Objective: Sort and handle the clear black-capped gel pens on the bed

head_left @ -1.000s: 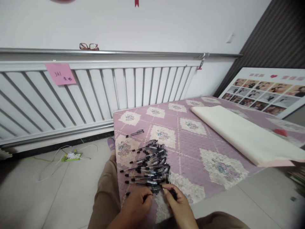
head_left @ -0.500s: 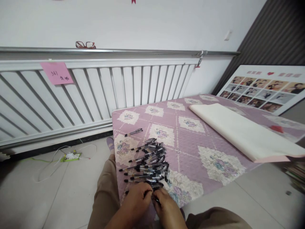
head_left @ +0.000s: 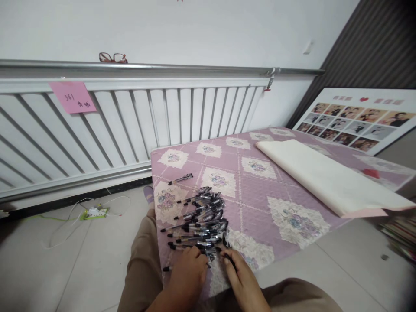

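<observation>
Black-capped clear pens lie in a loose pile on the flowered purple cover, near its left edge. My left hand is closed at the near end of the pile, palm down. A pen passes under it and shows on both sides of the fingers. My right hand pinches a black pen between thumb and fingers, just right of the pile; most of that pen is hidden. One single pen lies apart beyond the pile.
A folded cream sheet lies on the right of the cover. Behind stands a white radiator with a pink note and glasses on its pipe. A power strip with cables is on the floor. A photo board leans at the right.
My hands were together and have moved apart. The right went up and to the right with a black pen; the left stays low by the pile. The view shifted slightly.
</observation>
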{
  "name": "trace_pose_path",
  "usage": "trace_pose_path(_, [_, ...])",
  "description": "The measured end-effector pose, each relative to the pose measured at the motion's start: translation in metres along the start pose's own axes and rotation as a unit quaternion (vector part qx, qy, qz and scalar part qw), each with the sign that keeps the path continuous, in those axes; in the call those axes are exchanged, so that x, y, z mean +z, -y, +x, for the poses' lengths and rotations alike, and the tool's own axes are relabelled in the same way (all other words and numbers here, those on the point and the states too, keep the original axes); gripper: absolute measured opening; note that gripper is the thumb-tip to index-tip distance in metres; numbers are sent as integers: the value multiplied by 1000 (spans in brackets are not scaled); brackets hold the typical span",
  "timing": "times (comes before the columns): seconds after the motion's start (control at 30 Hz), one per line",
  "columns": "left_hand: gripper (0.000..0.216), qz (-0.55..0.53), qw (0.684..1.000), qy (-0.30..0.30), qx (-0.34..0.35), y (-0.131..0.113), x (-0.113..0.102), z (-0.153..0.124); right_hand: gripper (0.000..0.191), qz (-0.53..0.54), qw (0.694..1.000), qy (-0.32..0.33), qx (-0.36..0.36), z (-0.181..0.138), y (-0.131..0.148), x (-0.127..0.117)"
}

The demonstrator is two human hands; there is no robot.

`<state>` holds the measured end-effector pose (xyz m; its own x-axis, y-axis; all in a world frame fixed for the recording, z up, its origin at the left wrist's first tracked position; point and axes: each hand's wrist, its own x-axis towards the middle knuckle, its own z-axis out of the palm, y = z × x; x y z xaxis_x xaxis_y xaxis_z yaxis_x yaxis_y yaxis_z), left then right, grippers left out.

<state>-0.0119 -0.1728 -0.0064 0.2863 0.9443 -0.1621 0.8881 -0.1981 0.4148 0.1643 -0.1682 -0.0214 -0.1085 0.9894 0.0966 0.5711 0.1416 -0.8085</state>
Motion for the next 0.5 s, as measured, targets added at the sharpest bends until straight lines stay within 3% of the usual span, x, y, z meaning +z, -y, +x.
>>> trace_pose_path(0.2, [19,21,1000,-6,14,-1,3,-1,27,-10,1000,-19,-17,1,3,-6])
trace_pose_path(0.5, [15,33,999,-19,24,1,5,-3,23,43,997,-46,50,-2,-14,1])
